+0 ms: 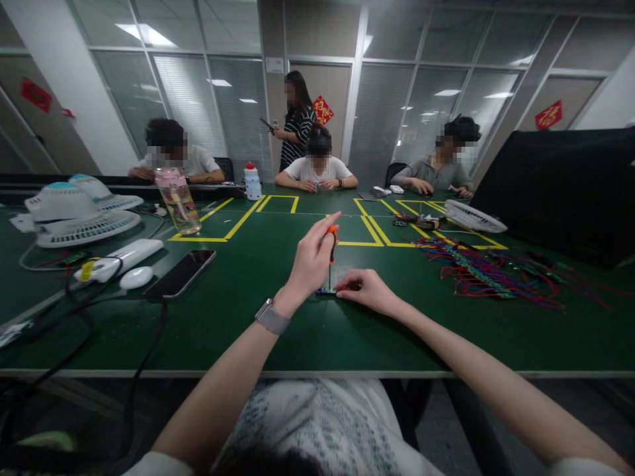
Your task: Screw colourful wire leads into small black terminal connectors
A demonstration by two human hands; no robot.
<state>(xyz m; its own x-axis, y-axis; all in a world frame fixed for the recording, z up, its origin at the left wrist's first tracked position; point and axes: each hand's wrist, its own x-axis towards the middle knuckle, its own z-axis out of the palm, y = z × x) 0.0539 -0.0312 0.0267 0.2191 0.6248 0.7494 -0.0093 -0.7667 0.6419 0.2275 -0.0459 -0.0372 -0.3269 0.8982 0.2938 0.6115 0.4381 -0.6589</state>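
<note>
Surface [372, 350]: green, flat, smooth-looking; its pale edge is running straight along the near side.
Watch [272, 317]: grey woven-looking band; it is circling the left wrist.
Left hand [312, 258]: its fingers are grasping the screwdriver handle, the longer ones extending nearly straight.
Right hand [370, 291]: thumb and fingertips are apparently pinching the board's right end; something red is showing between them.
Circuit board [325, 291]: small, thin; it is lying on the surface between the hands.
Screwdriver [332, 246]: rounded orange-and-black handle, slim shaft; it is standing upright, tip meeting the board.
Handling, in judgement: good work is calling for a square shaft, light downward pressure, small turns and a firmly braced board.
Phone [182, 272]: glossy, dark slab; lying left.
Wires [476, 268]: thin, red and blue; they are sprawling right in a tangle.
Bottle [178, 201]: clear cylinder, pink lid; standing beyond the phone.
Person in white [317, 170]: sitting opposite.
</note>
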